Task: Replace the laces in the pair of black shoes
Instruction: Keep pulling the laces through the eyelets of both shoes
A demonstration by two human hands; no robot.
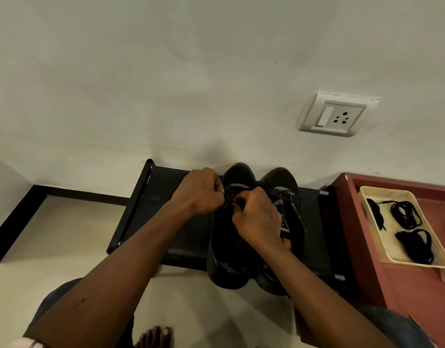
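Two black shoes stand side by side on a low black rack [153, 207], toes toward the wall. Both hands work over the left shoe [226, 262]. My left hand [200, 192] pinches its black lace [229, 197] at the left side of the eyelets, fingers curled. My right hand [256, 219] pinches the same lace from the right and covers the tongue. The right shoe [283, 187] sits untouched beside it, partly hidden behind my right hand. A cream tray [367, 194] on the right holds several loose black laces [405, 214].
The tray rests on a dark red cabinet top [402, 292] right of the rack. A white wall with a socket plate [337, 114] rises behind. Pale floor tiles [65, 237] lie left of the rack; my bare foot [155, 336] shows at the bottom.
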